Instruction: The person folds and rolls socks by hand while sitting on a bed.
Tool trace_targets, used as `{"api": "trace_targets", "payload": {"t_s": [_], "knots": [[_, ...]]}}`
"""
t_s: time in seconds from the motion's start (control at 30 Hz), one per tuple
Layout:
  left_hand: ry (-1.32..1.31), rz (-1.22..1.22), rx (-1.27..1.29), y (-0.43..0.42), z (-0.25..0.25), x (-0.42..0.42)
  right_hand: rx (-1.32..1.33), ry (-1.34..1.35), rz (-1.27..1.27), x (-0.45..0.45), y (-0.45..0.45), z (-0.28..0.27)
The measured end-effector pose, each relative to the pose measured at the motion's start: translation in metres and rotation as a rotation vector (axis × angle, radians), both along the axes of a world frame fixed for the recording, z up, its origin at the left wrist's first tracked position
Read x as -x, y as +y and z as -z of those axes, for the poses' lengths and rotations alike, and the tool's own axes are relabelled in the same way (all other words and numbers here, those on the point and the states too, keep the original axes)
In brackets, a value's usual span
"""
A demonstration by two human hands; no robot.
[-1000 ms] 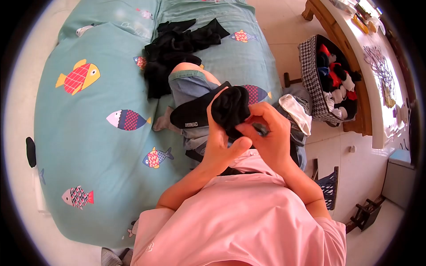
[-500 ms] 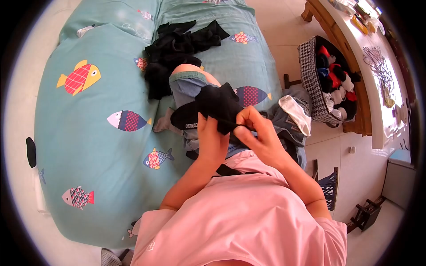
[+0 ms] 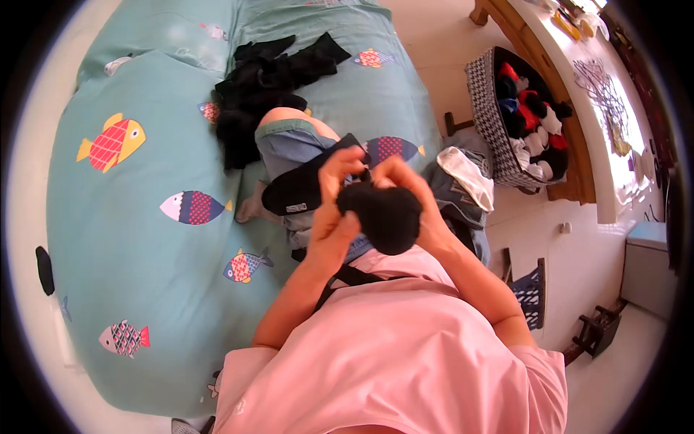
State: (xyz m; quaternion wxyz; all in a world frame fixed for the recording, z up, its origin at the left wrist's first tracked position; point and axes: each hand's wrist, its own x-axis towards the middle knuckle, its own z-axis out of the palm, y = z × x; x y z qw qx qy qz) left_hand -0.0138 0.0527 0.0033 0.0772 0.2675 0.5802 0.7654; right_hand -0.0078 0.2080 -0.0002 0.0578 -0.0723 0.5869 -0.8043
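Both hands hold a rolled black sock (image 3: 384, 220) in front of my lap. My left hand (image 3: 334, 210) grips its left side, thumb on the near face and fingers curled over the top. Wrapped round the right side is my right hand (image 3: 413, 194), its fingertips meeting near the upper edge. Behind the roll, a flat black piece with a small pale label (image 3: 298, 197) lies across my jeans-clad leg; I cannot make out what it is. Farther up the bed is a heap of black socks (image 3: 264, 90).
The bed's teal fish-print cover (image 3: 159, 253) spreads to the left. A houndstooth basket (image 3: 486, 108) of balled socks stands at right, by a wooden-legged table (image 3: 578, 166). Jeans and a white cloth (image 3: 466, 176) lie beside me. A dark stool (image 3: 596, 333) is at lower right.
The black sock has gone from a loose, stretched shape to a rounded bundle. My hands have turned it and now close round both its sides. The view has shifted slightly.
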Motion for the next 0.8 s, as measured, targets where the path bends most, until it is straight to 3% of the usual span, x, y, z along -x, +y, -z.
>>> {"api": "trace_targets", "payload": {"t_s": [0.03, 0.1, 0.2, 0.3, 0.33, 0.37, 0.4, 0.43, 0.5, 0.6, 0.77, 0.8], "knots": [[0.029, -0.101, -0.020, 0.003, 0.001, 0.001, 0.009, 0.039, -0.082, -0.004, 0.002, -0.011], [0.034, -0.186, 0.108, 0.007, -0.012, 0.005, 0.305, -0.288, -0.004, -0.017, 0.016, -0.013], [0.155, 0.006, 0.431, 0.006, -0.002, 0.007, 0.031, -0.254, -0.059, -0.033, 0.031, -0.007], [0.331, -0.025, 0.714, -0.007, -0.003, 0.006, -0.034, -0.545, -0.080, -0.038, 0.068, 0.023], [0.244, -0.124, 0.668, -0.017, -0.008, 0.010, 0.050, -0.757, 0.206, -0.043, 0.081, 0.036], [0.118, -0.188, 0.564, -0.032, -0.007, 0.013, -0.215, -0.591, 0.204, -0.045, 0.106, 0.048], [0.041, -0.264, 0.545, -0.049, -0.006, 0.015, 0.260, -0.532, 0.174, -0.034, 0.139, 0.058], [-0.029, -0.345, 0.526, -0.065, -0.006, 0.018, 0.303, -0.351, 0.538, -0.025, 0.149, 0.065], [-0.043, -0.474, 0.536, -0.087, 0.000, 0.020, 0.418, -0.211, 0.688, -0.010, 0.154, 0.032], [-0.008, -0.582, 0.589, -0.103, 0.016, 0.025, 0.012, -0.235, 0.504, -0.008, 0.134, 0.029], [0.126, -0.762, 1.025, -0.123, 0.042, 0.035, -0.185, -0.272, 0.189, 0.007, 0.074, 0.043], [0.019, -0.762, 1.037, -0.130, 0.049, 0.036, -0.251, -0.249, 0.112, 0.013, 0.061, 0.042]]}}
